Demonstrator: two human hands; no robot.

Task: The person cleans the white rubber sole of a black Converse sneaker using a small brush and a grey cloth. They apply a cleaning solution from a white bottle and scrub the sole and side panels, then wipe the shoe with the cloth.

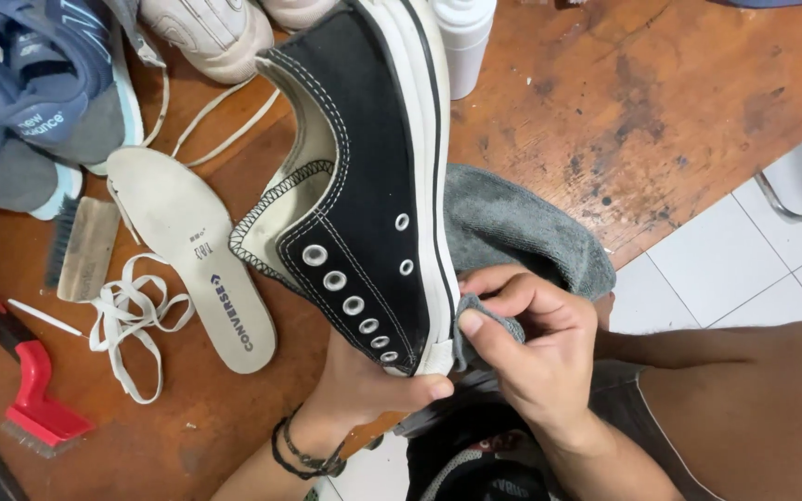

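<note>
Right hand point(536, 348), lower centre: fingers point(475, 320) pinching a fold of grey terry cloth point(512, 227) against white rubber toe edge. Left hand point(364, 385) beneath, fingers curled under the toe. Black canvas sneaker point(364, 186), laceless, metal eyelets, held mid-frame: long axis near-vertical, toe down, heel toward top. Farther left on worn wooden bench point(624, 111): white insole point(187, 255), loose laces point(132, 320), red brush point(34, 390).

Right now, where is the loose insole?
In the head view, the white insole lies on the wooden table, left of the black sneaker, beside the tangled white laces.
</note>
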